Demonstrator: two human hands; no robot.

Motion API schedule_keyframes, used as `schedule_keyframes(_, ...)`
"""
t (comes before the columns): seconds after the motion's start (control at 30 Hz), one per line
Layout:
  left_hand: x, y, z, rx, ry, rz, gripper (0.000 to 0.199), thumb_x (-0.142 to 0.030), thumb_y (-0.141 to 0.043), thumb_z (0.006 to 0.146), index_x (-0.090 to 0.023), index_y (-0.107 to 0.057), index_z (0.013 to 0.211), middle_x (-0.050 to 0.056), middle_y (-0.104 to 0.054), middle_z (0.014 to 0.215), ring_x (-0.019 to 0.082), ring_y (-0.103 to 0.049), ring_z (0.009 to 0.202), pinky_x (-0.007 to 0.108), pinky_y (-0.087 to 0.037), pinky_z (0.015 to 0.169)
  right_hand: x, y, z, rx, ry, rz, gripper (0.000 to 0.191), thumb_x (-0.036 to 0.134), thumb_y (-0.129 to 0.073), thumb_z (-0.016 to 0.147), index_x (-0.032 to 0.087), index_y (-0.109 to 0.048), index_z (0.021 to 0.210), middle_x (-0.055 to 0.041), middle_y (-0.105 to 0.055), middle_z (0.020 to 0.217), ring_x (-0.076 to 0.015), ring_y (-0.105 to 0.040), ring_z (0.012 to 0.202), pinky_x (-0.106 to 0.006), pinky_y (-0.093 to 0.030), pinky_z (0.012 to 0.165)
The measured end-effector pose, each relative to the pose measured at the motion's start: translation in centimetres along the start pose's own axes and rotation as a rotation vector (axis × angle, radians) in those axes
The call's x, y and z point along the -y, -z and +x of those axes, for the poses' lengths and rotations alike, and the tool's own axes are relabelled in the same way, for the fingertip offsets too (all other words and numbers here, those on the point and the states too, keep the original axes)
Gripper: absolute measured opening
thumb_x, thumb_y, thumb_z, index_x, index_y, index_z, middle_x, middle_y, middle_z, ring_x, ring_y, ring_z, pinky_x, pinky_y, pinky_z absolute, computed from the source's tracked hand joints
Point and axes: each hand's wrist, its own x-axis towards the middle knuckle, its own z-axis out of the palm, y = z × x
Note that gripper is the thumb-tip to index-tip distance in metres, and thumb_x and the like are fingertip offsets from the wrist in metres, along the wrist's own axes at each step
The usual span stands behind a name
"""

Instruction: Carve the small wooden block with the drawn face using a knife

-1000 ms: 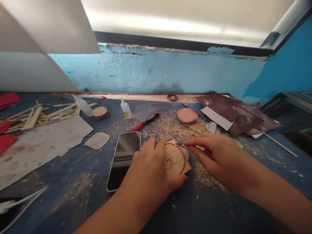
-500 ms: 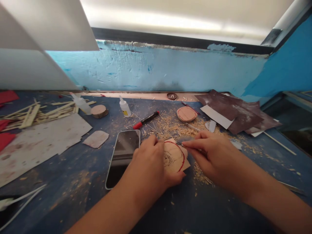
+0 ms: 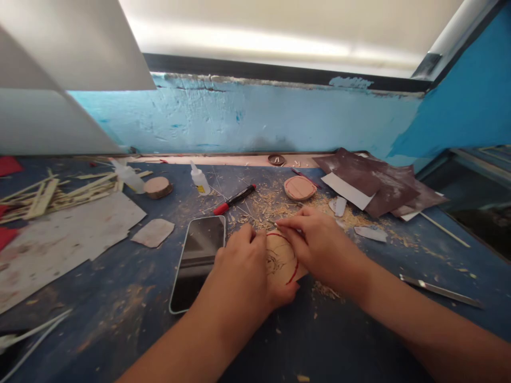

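Note:
My left hand (image 3: 249,266) is closed on a flat piece of pale wood (image 3: 279,260), its thumb along the near edge. A red curved line and a dark sketched drawing mark the wood's face; my fingers cover its left side. My right hand (image 3: 319,244) is pinched at the wood's upper right edge, around a thin tool whose small tip shows by the fingertips. Most of that tool is hidden inside the hand, so its exact kind is unclear. A phone (image 3: 198,263) lies face up just left of my left hand.
Beyond my hands are a red marker (image 3: 235,200), a glue bottle (image 3: 200,180), a round wooden disc (image 3: 299,188) and wood shavings (image 3: 271,205). Sandpaper sheets (image 3: 355,178) lie back right, a metal blade (image 3: 441,291) at right. Wood strips (image 3: 42,197) are piled left.
My right hand has moved left along the wood's upper edge, with the thin tool in its pinch. My left hand keeps its hold. The view has shifted slightly.

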Motion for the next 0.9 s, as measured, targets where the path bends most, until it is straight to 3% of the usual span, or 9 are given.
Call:
schedule_keyframes(0.13,-0.1,0.2,-0.1,0.016,0.035,-0.026,0.061,-0.055,-0.08,0.069,-0.015,-0.068,0.114,0.015,-0.058,0.118,0.038,-0.061,0.111,0.058,-0.051,0.101,-0.3,1.6,-0.3,-0.005,-0.01,-0.016,0.026,0.017,-0.059,0.098,0.019,-0.084,0.106,-0.0071,-0.072,0.087,-0.0193,-0.067,0.078,-0.034,-0.049,0.075)
schedule_keyframes(0.33,-0.2,0.4,-0.1,0.019,0.079,-0.07,0.061,-0.053,-0.082,0.066,-0.015,-0.07,0.112,0.013,-0.058,0.116,0.036,-0.061,0.11,0.057,-0.049,0.106,-0.4,3.9,-1.6,0.106,-0.006,-0.014,0.026,0.017,-0.062,0.093,0.026,-0.085,0.1,-0.0034,-0.075,0.087,-0.0197,-0.067,0.078,-0.033,-0.048,0.07)
schedule_keyframes(0.7,0.2,0.0,0.3,0.036,0.038,-0.071,0.059,-0.053,-0.081,0.069,-0.016,-0.07,0.113,0.014,-0.055,0.122,0.038,-0.058,0.114,0.057,-0.05,0.103,0.6,2.8,-1.8,0.102,-0.012,-0.074,0.029,0.014,-0.061,0.094,0.024,-0.086,0.104,-0.0042,-0.067,0.078,-0.0188,-0.063,0.072,-0.034,-0.042,0.066)
schedule_keyframes(0.9,0.1,-0.1,0.3,0.021,0.036,-0.067,0.053,-0.049,-0.079,0.07,-0.016,-0.07,0.11,0.013,-0.055,0.121,0.037,-0.058,0.114,0.053,-0.051,0.101,0.6,1.6,-2.1,0.024,0.023,-0.04,0.028,0.012,-0.058,0.097,0.019,-0.085,0.102,-0.0057,-0.065,0.082,-0.0178,-0.064,0.074,-0.033,-0.046,0.071)
